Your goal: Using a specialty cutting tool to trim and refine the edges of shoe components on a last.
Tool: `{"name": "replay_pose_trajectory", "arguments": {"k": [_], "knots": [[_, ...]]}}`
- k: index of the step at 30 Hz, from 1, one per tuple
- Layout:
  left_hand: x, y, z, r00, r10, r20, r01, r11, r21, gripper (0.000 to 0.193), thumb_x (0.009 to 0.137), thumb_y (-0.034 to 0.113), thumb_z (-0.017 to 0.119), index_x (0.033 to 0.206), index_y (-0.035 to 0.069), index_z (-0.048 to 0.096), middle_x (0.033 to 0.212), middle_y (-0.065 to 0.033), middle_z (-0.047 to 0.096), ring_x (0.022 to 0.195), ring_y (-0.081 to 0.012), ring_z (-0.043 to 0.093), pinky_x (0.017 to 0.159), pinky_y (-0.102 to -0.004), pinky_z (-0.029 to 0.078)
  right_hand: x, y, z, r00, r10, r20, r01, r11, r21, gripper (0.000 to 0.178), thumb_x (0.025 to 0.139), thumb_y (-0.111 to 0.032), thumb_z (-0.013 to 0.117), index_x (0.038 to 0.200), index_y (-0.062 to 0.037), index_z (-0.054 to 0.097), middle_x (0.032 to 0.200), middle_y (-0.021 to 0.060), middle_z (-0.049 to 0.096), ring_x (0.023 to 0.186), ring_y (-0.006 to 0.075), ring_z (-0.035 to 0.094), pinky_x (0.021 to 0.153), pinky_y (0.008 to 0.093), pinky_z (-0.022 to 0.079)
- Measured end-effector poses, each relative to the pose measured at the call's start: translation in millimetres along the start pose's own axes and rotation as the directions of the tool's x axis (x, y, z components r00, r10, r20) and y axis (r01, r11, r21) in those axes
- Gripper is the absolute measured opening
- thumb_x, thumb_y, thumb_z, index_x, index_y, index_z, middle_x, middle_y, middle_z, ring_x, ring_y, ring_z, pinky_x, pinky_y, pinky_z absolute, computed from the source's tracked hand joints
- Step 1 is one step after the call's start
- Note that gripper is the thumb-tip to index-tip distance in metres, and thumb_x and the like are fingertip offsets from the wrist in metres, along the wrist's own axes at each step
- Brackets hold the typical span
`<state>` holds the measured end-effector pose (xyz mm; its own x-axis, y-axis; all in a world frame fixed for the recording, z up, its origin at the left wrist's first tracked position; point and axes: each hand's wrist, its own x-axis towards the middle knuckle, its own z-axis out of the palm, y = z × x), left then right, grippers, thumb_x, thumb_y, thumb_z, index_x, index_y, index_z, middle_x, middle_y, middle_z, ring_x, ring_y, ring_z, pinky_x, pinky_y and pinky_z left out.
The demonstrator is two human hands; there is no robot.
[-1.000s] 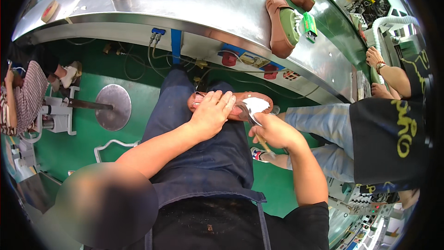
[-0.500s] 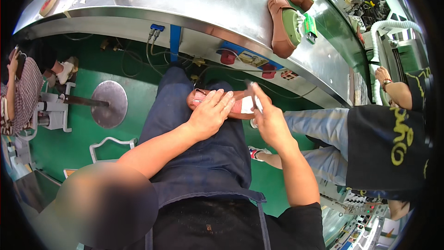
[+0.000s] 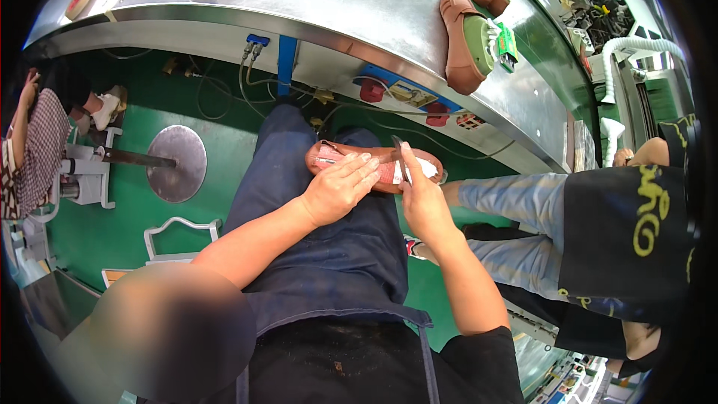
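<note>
So the brown rubber-soled shoe with a pinkish inside (image 3: 374, 167) was lying across the person's lap in the middle of the frame, resting on the dark blue apron (image 3: 329, 254) over the thighs, probably because the lap made a soft, steady rest close to the eyes. The left hand (image 3: 338, 191) lay flat on top of it, fingers together and pressed down, looking like it pinned the shoe so it wouldn't roll. The right hand (image 3: 422, 198) was closed around a thin dark tool (image 3: 400, 161) with its tip up against the shoe's edge, the white toe part poking out just past it. Above the knees ran the curved stainless steel counter (image 3: 314, 7), and its lip sat near the shoe, so there wasn't much room to lift upward. On that counter, upper right, sat two brown-soled shoes with green uppers (image 3: 467, 41). To the right a neighbour in jeans and a black shirt with yellow print (image 3: 628, 232) sat close, knees near the right elbow, so that side was tight too. The left side had more open room: green floor (image 3: 217, 135) and a round metal stool base (image 3: 176, 163).
</note>
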<state>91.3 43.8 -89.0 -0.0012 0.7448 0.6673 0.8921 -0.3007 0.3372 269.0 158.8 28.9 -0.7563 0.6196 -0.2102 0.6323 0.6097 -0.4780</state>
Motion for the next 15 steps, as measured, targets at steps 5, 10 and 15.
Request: {"name": "replay_pose_trajectory", "arguments": {"k": [5,10,15], "knots": [[-6,-3,-5,0.998,-0.039,-0.057,0.034,0.995,-0.097,0.024,0.086,0.013,0.075,0.109,0.004,0.076,0.124,-0.0127,0.076,0.119,-0.0311,0.073,0.105,-0.0456,0.058,3,-22,-1,0.998,-0.044,-0.051,0.048,0.996,0.075,0.071,0.100,0.001,0.054,0.167,-0.0135,0.033,0.105,0.0315,0.071,0.087,0.0497,0.071,0.078,0.0588,0.055],[-6,-3,-3,0.992,-0.084,-0.091,0.065,0.979,-0.191,0.019,0.087,0.011,0.075,0.104,0.003,0.074,0.120,-0.0124,0.077,0.116,-0.0308,0.073,0.106,-0.0457,0.058,6,-23,10,0.998,-0.068,-0.009,0.067,0.994,-0.088,0.073,0.098,0.001,0.053,0.167,-0.0155,0.033,0.095,0.0293,0.070,0.085,0.0498,0.071,0.076,0.0580,0.056],[-11,-7,-9,0.994,-0.068,-0.086,0.035,0.938,-0.345,0.027,0.087,0.007,0.074,0.114,0.002,0.070,0.119,-0.0144,0.072,0.112,-0.0340,0.070,0.102,-0.0461,0.058,10,-31,22,0.959,-0.244,-0.145,0.249,0.969,0.014,0.073,0.097,0.002,0.054,0.166,-0.0140,0.036,0.096,0.0302,0.071,0.085,0.0501,0.071,0.076,0.0580,0.056]]}}
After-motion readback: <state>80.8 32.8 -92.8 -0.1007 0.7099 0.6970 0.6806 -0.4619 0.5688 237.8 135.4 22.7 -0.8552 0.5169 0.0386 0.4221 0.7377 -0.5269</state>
